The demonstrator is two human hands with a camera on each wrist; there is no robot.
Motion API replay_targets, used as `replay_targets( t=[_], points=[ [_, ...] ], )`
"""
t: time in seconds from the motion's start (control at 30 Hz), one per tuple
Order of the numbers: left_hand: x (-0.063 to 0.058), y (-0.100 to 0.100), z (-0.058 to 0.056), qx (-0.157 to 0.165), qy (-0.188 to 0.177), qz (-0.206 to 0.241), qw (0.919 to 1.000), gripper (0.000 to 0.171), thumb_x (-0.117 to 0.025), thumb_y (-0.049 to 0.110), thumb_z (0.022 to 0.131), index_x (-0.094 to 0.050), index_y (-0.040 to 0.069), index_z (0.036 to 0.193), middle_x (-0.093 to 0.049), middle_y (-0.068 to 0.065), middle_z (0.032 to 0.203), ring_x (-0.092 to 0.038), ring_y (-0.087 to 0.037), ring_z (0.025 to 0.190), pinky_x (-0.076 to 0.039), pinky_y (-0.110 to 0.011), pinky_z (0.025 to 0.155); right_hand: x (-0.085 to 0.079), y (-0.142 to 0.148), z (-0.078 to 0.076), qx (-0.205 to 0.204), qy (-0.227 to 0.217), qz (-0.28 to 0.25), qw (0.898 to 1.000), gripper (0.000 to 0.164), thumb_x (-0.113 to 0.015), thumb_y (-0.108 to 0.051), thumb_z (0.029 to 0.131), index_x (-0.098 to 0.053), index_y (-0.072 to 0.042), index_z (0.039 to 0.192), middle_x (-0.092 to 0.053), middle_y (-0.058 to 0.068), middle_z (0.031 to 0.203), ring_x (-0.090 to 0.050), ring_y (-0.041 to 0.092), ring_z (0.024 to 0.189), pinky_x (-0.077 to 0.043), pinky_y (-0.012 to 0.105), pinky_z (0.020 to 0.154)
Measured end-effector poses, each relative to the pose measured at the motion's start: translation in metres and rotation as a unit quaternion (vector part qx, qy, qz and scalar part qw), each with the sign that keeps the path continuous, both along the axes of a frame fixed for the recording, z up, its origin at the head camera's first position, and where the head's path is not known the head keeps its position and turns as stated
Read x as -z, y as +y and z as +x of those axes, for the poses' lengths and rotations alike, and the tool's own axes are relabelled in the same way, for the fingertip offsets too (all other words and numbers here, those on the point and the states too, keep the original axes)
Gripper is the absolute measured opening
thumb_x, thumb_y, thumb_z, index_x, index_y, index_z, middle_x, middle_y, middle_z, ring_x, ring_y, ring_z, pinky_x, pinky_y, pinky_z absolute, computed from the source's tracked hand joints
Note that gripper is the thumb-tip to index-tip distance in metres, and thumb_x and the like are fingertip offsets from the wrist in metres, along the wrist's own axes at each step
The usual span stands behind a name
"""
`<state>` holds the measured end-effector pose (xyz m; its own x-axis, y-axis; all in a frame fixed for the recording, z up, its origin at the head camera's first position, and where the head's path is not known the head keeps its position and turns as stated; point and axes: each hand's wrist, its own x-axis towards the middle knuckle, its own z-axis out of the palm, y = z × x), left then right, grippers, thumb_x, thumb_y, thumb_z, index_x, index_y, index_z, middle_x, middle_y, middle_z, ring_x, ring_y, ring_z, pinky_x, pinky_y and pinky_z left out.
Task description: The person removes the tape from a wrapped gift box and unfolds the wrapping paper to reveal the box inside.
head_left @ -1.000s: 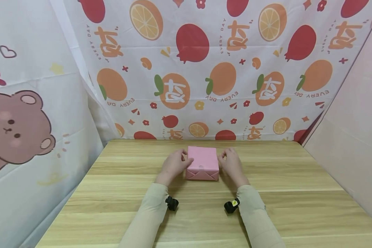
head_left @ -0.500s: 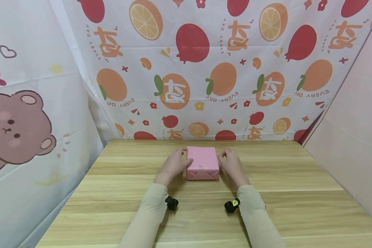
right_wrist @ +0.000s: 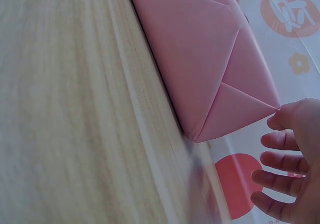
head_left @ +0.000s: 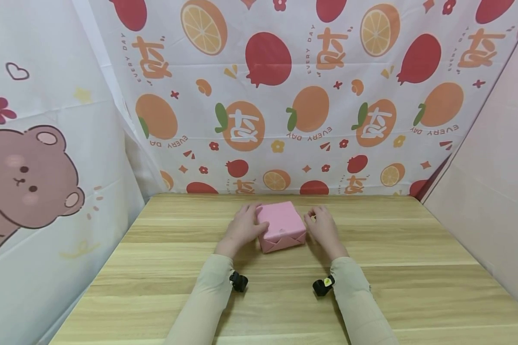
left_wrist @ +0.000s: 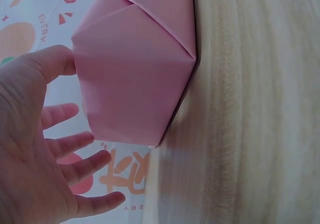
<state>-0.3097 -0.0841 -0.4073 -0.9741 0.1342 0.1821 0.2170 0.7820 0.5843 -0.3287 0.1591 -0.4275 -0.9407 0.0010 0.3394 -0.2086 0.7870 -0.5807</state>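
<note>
A box wrapped in pink paper [head_left: 280,221] sits on the wooden table, slightly askew, with folded triangular flaps on its near side. My left hand [head_left: 243,227] is at its left side. In the left wrist view the thumb [left_wrist: 59,61] touches the box's upper edge, and the other fingers extend loosely past its far end. On the right, my right hand [head_left: 322,227] is beside the box, its thumb tip [right_wrist: 285,115] right at a corner in the right wrist view. The remaining fingers of that hand are spread and hold nothing.
The wooden table [head_left: 164,287] reaches back to a fruit-printed cloth [head_left: 328,158]. A bear-printed curtain [head_left: 90,258] hangs at the left and a pale panel [head_left: 492,191] at the right. Each wrist wears a small black camera [head_left: 239,281].
The pink box has turned counterclockwise, its near right corner shifting back and its near left corner forward. The left fingers have shifted slightly along its left side; the right hand has hardly moved.
</note>
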Motion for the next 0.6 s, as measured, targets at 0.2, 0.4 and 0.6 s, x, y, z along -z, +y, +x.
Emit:
replay_targets(
  t=[0.2,0.4,0.6],
  points=[
    [-0.0016,-0.0010,0.0010,0.002,-0.004,-0.019,0.9998,0.070,-0.066,0.046,0.085,-0.042,0.019,0.146,-0.044,-0.010,0.148,-0.041,-0.035,0.136,-0.041,-0.060,0.102,0.0005,0.0000,-0.0004,-0.002,0.005,0.002,1.000,0.018,-0.059,-0.025,0.093,-0.063,-0.008,0.089,-0.060,0.013,0.108,-0.057,0.028,0.092,-0.049,0.044,0.082],
    [-0.0038,-0.0010,0.0010,-0.018,-0.008,-0.041,0.9990,0.075,-0.066,0.054,0.084,-0.044,0.019,0.145,-0.043,-0.011,0.147,-0.040,-0.035,0.135,-0.037,-0.061,0.102,0.0019,0.0003,-0.0023,0.001,0.002,0.005,1.000,0.018,-0.057,-0.025,0.093,-0.064,-0.008,0.092,-0.060,0.013,0.108,-0.057,0.028,0.092,-0.049,0.044,0.081],
    [-0.0060,0.0007,0.0016,-0.040,0.000,-0.053,0.9978,0.076,-0.066,0.061,0.082,-0.048,0.017,0.142,-0.049,-0.012,0.138,-0.045,-0.035,0.128,-0.038,-0.057,0.099,0.0009,-0.0005,-0.0030,0.006,0.000,0.002,1.000,0.020,-0.056,-0.024,0.094,-0.065,-0.006,0.096,-0.061,0.013,0.108,-0.059,0.029,0.099,-0.050,0.046,0.086]
  ],
)
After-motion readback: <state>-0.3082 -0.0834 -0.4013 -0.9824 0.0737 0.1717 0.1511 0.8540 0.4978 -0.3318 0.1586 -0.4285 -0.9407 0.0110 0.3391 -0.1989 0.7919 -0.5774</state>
